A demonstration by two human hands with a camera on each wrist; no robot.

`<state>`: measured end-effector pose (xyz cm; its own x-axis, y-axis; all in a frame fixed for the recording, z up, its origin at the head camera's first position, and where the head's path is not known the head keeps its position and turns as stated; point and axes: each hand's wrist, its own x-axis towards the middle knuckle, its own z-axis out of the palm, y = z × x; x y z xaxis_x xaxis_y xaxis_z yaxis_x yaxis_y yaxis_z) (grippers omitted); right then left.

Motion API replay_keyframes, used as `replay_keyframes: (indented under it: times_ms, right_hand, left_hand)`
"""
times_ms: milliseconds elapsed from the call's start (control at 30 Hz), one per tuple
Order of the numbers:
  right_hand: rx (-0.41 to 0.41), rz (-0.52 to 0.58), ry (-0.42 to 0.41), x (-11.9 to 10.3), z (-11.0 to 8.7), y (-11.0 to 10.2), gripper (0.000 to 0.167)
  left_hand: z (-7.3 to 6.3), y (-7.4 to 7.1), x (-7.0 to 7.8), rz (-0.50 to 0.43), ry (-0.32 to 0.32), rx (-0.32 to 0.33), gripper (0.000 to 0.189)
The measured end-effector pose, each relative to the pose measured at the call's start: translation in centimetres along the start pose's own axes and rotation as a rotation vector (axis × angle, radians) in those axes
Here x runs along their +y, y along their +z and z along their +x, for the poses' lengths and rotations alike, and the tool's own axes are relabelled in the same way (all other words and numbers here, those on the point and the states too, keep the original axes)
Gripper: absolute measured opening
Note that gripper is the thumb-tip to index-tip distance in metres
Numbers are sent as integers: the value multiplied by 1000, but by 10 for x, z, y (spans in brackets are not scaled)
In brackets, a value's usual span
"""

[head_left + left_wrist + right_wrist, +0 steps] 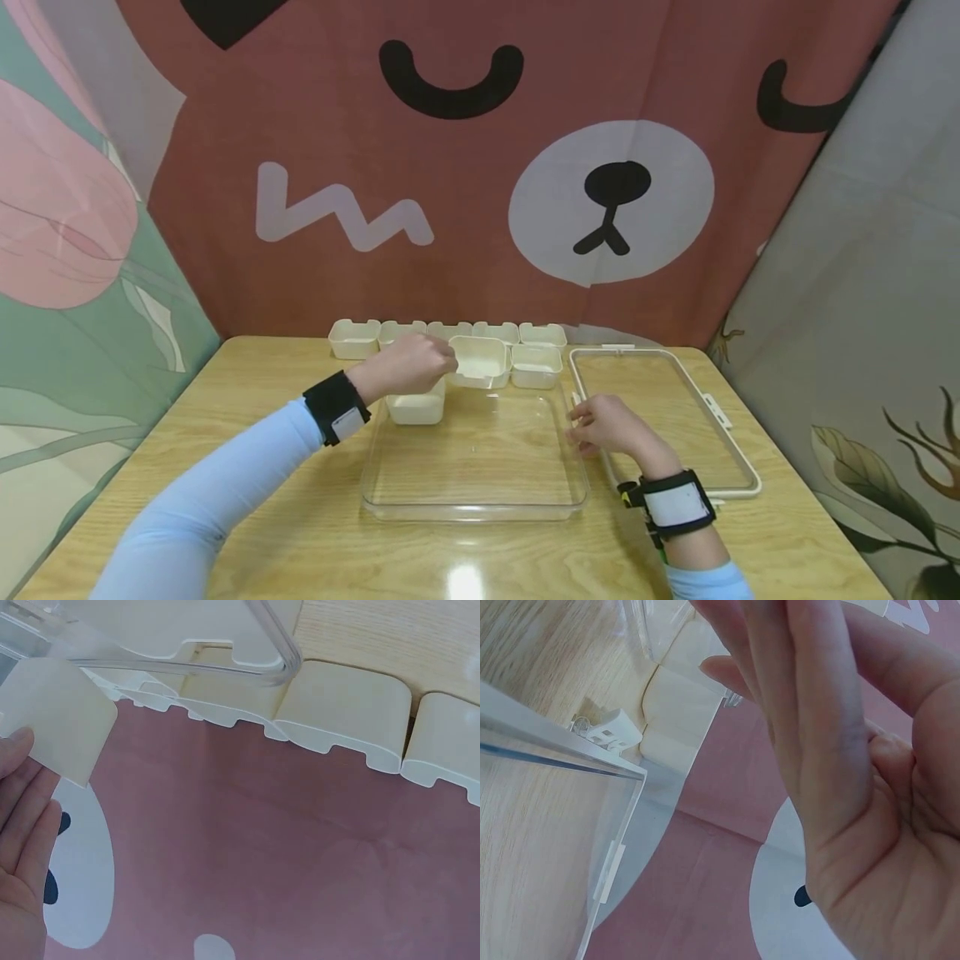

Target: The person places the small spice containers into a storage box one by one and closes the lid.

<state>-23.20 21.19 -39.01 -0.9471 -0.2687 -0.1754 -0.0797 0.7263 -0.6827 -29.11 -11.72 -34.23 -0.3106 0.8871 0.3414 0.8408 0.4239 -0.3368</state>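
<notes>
My left hand point(412, 364) pinches the edge of a small cream plastic container point(480, 362), held over the back of a clear shallow bin point(476, 510). In the left wrist view, the thumb and fingers of that hand point(26, 832) grip the side of the same container point(64, 720). Another cream container point(416, 408) sits in the bin's back left corner. My right hand point(611, 429) is at the bin's right wall, its fingertips right beside the rim. The right wrist view shows this hand point(840, 750) with fingers extended and no container in them.
Several cream containers point(355, 340) stand in a row along the back of the wooden table, one more point(536, 367) in front of them. A clear lid with a white rim point(738, 450) and clips lies right of the bin. Printed curtains point(480, 283) hang behind.
</notes>
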Motion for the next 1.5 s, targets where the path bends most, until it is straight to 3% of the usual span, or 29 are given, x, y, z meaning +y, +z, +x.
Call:
replay_keyframes:
  times_ms: [567,1033,1500]
  right_hand:
    - [4,4,8,1,1,-1,39]
    - [8,21,0,2,2,0,38]
    - [3,28,-22,2,1,-1,39]
  left_hand:
    - [3,8,8,19,33,-19,25]
    - [4,17,13,-24,58,-36,28]
    - [-2,19,17,-38,70,-117,26]
